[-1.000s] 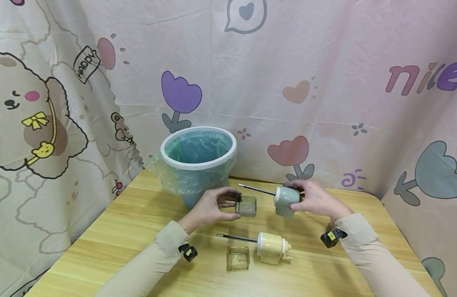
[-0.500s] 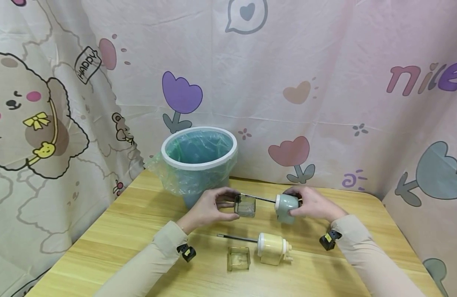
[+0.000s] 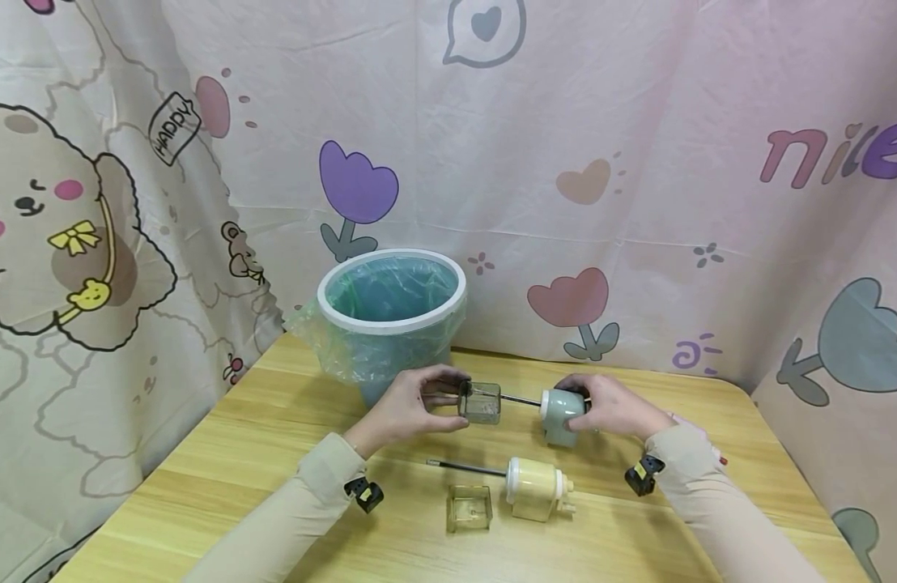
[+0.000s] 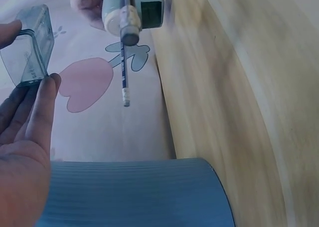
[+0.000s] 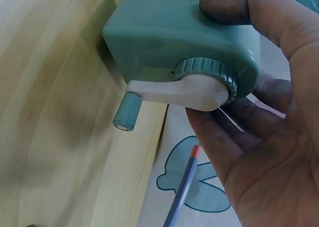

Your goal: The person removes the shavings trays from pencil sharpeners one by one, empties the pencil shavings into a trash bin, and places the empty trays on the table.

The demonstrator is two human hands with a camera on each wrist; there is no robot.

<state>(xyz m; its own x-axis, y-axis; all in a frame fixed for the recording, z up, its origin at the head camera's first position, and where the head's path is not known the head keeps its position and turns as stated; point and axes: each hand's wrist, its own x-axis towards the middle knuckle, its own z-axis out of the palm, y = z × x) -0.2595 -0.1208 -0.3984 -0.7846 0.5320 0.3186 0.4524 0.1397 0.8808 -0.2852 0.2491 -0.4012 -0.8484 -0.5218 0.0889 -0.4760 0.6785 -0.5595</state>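
One left hand, half-closed, pinches clear box; right hand, likewise, grips green sharpener at box's three o'clock. Seemingly box-handling step; next move needs steady pinch.

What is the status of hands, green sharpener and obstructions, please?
Left hand holds container. Right hand grips green sharpener, pencil protruding. No obstruction seen; yellow sharpener nearby.

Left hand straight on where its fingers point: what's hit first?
Possibly the pencil in the green sharpener, which the right hand holds: in the head view it runs up to the held clear box, but depth is unclear. Otherwise, the sharpener.
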